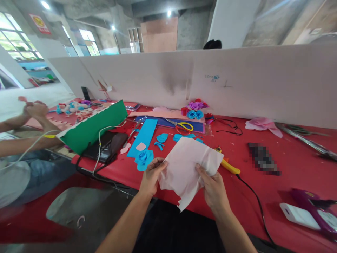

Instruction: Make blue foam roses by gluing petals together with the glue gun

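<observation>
A pale pink sheet (184, 161), thin like paper or cloth, is stretched between my two hands above the front of the red table. Its lower edge is ragged. My left hand (154, 174) pinches the left side, thumb on top. My right hand (213, 186) grips the right side the same way. A blue flower (144, 160) lies left of my left hand, by a blue strip (146, 135) with a pink petal (140, 146) on it. Blue petals (162, 137) lie beyond the sheet. Right of it rests a yellow-handled corded tool (230, 166), its tip partly hidden.
Yellow-handled scissors (184, 125) and a bunch of flowers (195, 109) lie toward the white partition (250, 80). A green board (94, 124) stands at left, with another person's hands (37, 109) beyond. A white plug block (299, 215) sits at right; a black cord (258, 200) crosses the table.
</observation>
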`<state>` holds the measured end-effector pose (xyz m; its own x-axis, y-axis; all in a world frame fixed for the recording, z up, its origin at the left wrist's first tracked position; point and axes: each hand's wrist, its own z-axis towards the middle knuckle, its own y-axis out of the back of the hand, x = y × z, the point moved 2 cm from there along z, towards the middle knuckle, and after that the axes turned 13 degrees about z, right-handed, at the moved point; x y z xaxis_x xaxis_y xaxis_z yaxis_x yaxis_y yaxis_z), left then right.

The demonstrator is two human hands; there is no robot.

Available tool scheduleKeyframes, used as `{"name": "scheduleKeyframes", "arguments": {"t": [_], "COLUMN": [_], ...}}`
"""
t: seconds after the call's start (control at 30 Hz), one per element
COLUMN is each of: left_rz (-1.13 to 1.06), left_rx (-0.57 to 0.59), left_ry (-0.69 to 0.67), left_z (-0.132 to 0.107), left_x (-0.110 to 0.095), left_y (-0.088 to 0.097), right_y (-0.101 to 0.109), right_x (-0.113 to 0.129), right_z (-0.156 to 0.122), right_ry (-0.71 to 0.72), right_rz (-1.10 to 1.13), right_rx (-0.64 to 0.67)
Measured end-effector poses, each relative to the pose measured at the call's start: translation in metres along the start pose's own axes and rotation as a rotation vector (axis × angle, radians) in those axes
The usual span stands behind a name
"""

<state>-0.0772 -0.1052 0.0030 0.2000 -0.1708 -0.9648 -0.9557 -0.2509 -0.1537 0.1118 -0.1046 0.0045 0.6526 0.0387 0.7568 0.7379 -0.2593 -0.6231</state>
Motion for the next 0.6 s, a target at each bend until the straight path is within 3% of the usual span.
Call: {"name": "scheduleKeyframes", "arguments": {"t": [0.1, 0.23, 0.3, 0.6], "left_rz": [-0.006, 0.011, 0.044, 0.027], "left_rx": [0.063, 0.259, 0.302, 0.085], "left_ry": [0.046, 0.118, 0.131, 0.047], "left_z": [0.000, 0.002, 0.004, 0.015], "left_x": [0.000, -0.007, -0.012, -0.024], "left_y": [0.001, -0.004, -0.008, -0.013], "right_y": [0.001, 0.002, 0.003, -0.001], "right_x": [0.000, 0.002, 0.003, 0.015], "right_z": [-0.001, -0.002, -0.002, 0.014], "right_ry": [-0.002, -0.025, -0.030, -0.014], "right_rz": [-0.039, -0.083, -0.099, -0.039], "right_rx": [0.015, 0.049, 0.057, 0.065]}}
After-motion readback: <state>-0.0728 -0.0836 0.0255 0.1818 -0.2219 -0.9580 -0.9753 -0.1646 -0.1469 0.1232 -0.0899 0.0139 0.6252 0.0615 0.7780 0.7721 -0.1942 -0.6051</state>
